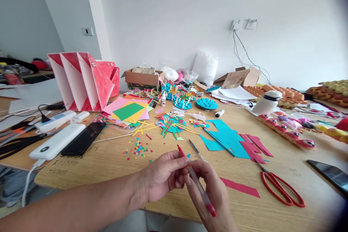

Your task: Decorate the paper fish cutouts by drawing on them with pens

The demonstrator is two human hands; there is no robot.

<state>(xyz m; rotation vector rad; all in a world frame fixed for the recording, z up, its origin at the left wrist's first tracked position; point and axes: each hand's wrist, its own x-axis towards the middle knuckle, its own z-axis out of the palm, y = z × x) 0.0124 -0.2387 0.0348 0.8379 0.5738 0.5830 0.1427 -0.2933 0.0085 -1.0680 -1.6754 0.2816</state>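
A red pen (199,187) with a clear barrel slants between my hands, above the front edge of the wooden table. My right hand (217,192) is closed round its barrel. The fingers of my left hand (165,174) are pinched at its upper part, just below the pointed red end; whether they also hold something small is hidden. Just beyond my fingers lies another pen (197,149) with a dark tip. To the right of my right hand is a red paper strip (240,187), and past it lie red-handled scissors (281,188).
Blue paper pieces (224,136) and red paper cuttings (254,146) lie beyond the scissors. Paper dots (140,148) are scattered left of centre, before a stack of coloured paper (129,111). A phone (84,138) and power bank (57,141) lie left; a red-and-white rack (102,85) stands behind.
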